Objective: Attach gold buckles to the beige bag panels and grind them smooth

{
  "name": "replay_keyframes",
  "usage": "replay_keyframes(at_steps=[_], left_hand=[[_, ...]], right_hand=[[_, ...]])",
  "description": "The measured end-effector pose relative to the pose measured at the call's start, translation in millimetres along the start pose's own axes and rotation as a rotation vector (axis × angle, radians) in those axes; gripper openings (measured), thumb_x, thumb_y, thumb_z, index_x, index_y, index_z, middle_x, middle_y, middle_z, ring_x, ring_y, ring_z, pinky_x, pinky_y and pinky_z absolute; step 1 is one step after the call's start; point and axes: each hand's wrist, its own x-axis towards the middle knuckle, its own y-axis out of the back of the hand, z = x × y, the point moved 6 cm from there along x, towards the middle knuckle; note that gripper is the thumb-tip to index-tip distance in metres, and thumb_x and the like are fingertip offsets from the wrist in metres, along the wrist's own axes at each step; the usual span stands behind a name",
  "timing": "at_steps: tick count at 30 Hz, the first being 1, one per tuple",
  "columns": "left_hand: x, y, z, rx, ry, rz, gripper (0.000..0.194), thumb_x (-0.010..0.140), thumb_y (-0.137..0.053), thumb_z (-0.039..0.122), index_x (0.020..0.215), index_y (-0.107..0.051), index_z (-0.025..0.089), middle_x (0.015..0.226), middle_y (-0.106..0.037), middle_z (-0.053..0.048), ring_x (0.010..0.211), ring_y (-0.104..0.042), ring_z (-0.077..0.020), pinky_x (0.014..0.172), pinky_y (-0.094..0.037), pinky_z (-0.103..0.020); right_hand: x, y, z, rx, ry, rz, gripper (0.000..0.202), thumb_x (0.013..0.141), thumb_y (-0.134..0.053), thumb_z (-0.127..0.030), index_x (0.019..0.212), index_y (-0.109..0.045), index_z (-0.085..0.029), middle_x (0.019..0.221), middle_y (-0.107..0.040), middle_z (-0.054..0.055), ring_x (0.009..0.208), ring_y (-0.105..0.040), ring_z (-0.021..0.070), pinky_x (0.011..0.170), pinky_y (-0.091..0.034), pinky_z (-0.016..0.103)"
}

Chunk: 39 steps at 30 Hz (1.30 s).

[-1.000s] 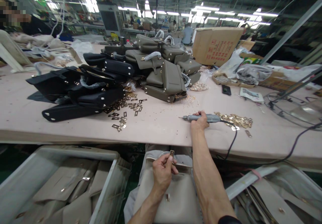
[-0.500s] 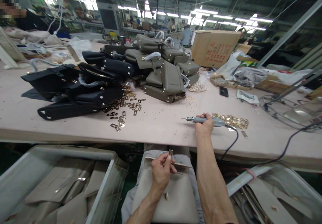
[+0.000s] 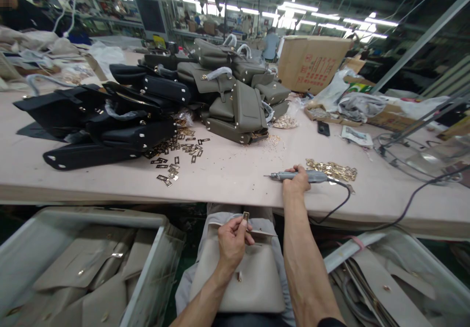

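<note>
Between thumb and fingers my left hand [image 3: 233,239] pinches a small metal plate [image 3: 246,216], held above a light grey bag [image 3: 253,288] on my lap. A metal clasp [image 3: 239,277] shows on the bag's front. My right hand [image 3: 296,180] is wrapped round a grey electric screwdriver [image 3: 316,176] at the table's front edge, its tip pointing left. Just behind the screwdriver is a pile of gold metal pieces [image 3: 332,169].
Black bags [image 3: 95,146] and olive bags [image 3: 249,106] are heaped on the table [image 3: 220,180], with loose metal plates [image 3: 172,170] before them. Bins of bag parts stand at left [image 3: 154,219] and right [image 3: 338,258]. A cable [image 3: 407,204] trails right. Behind stands a cardboard box [image 3: 316,62].
The view has shifted slightly, so most things sit a little further left and higher. The screwdriver now lies closer to level, still in my right hand; my left hand keeps the metal plate.
</note>
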Motion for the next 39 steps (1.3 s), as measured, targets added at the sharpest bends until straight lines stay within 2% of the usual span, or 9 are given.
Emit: replay_keyframes(at_steps=[12,27,35,39], left_hand=[[-2,-0.5,2,0.012,-0.008,0.001,0.036,0.092,-0.070,0.048,0.089,-0.073,0.013,0.073,-0.074,-0.006,0.042,-0.065,-0.0132,0.042,-0.053,-0.021],[-2,1.5,-5,0.010,-0.006,0.003,0.035,0.092,-0.070,0.048,0.090,-0.073,0.013,0.074,-0.075,-0.006,0.043,-0.066,-0.0137,0.042,-0.054,-0.022],[0,-1.5,-2,0.034,0.026,-0.002,0.039,0.092,-0.068,0.051,0.086,-0.073,0.013,0.055,-0.070,-0.004,0.043,-0.066,-0.0162,0.047,-0.056,-0.023],[1,-3.5,0,0.040,0.049,-0.023,0.042,0.092,-0.067,0.053,0.083,-0.072,0.013,0.055,-0.071,-0.006,0.045,-0.068,-0.0175,0.049,-0.058,-0.024]], right_hand=[[1,3,-2,-0.004,0.019,0.021,0.025,0.079,-0.066,-0.008,0.084,-0.045,-0.021,0.076,-0.062,-0.004,0.051,-0.052,0.0070,0.041,-0.050,0.018],[1,2,0,0.025,0.018,0.018,0.024,0.078,-0.067,-0.010,0.081,-0.046,-0.022,0.070,-0.062,-0.006,0.046,-0.051,0.0079,0.037,-0.048,0.019],[-8,6,-10,0.065,-0.045,-0.013,0.020,0.080,-0.065,-0.007,0.081,-0.049,-0.019,0.069,-0.061,-0.006,0.048,-0.051,0.0071,0.040,-0.048,0.019],[-15,6,-17,0.077,-0.069,-0.045,0.018,0.083,-0.063,-0.007,0.082,-0.050,-0.019,0.070,-0.060,-0.007,0.048,-0.050,0.0061,0.043,-0.048,0.018]])
